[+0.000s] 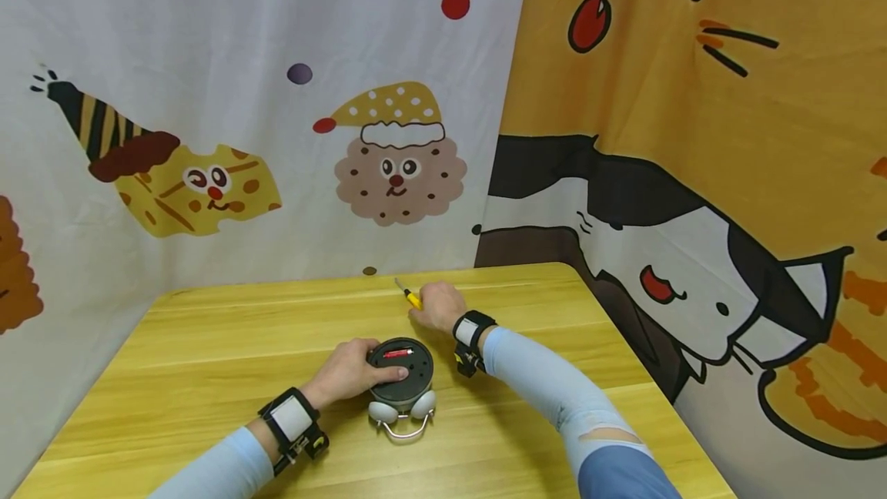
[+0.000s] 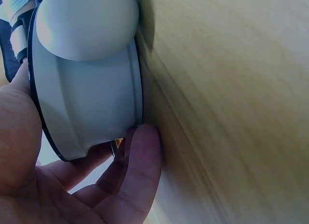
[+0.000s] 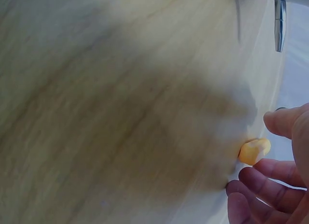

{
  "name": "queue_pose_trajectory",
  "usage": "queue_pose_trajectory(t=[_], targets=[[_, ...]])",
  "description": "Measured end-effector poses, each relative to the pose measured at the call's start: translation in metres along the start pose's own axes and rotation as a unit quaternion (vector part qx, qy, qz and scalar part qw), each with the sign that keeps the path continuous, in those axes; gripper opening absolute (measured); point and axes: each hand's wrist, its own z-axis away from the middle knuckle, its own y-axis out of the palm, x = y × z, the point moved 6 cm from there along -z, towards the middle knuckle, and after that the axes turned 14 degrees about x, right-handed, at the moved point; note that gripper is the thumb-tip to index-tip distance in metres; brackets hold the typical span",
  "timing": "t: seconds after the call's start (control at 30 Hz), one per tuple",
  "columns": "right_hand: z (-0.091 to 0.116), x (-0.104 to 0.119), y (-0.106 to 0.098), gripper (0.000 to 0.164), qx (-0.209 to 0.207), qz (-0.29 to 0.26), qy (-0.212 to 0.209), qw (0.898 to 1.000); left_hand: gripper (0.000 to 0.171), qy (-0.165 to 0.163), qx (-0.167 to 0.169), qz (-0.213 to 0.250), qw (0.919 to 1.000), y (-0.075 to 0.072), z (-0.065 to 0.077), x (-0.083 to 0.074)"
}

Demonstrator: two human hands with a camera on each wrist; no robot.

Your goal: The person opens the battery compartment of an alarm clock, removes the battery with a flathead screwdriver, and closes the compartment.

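Observation:
A grey twin-bell alarm clock (image 1: 416, 376) is back side up on the table, bells and handle toward me. A red battery (image 1: 398, 353) shows in its back. My left hand (image 1: 344, 372) grips the clock, thumb across the black back; in the left wrist view the fingers curl under the pale casing (image 2: 96, 96). Farther back, my right hand (image 1: 441, 305) is at a yellow-handled screwdriver (image 1: 414, 299) whose shaft points away to the left. In the right wrist view the thumb stands apart from the yellow handle end (image 3: 254, 151), and the loosely bent fingers are right beside it.
The wooden table (image 1: 208, 360) ends at a white printed curtain (image 1: 277, 21) behind and an orange cat-patterned one (image 1: 624, 98) at the right. Each wrist wears a strapped camera. A metal clock leg (image 3: 279, 26) shows at the right wrist view's top.

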Motion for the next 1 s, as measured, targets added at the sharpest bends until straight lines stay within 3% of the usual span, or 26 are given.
queue_pose_trajectory(t=[0.5,0.8,1.0], targets=[[-0.0033,-0.0014,0.0036,0.041,0.017,0.009,0.017,1.000,0.058,-0.002,0.004,0.007,1.0000,0.0012,0.0001,-0.0010],[-0.0033,-0.0008,0.0035,0.027,0.021,0.016,0.021,0.999,0.055,0.003,0.000,0.007,1.0000,0.0006,0.0010,-0.0019],[-0.0045,-0.0033,0.0037,0.027,0.020,0.020,0.013,1.000,0.054,0.009,-0.004,0.004,0.9999,-0.0019,0.0021,-0.0035]])
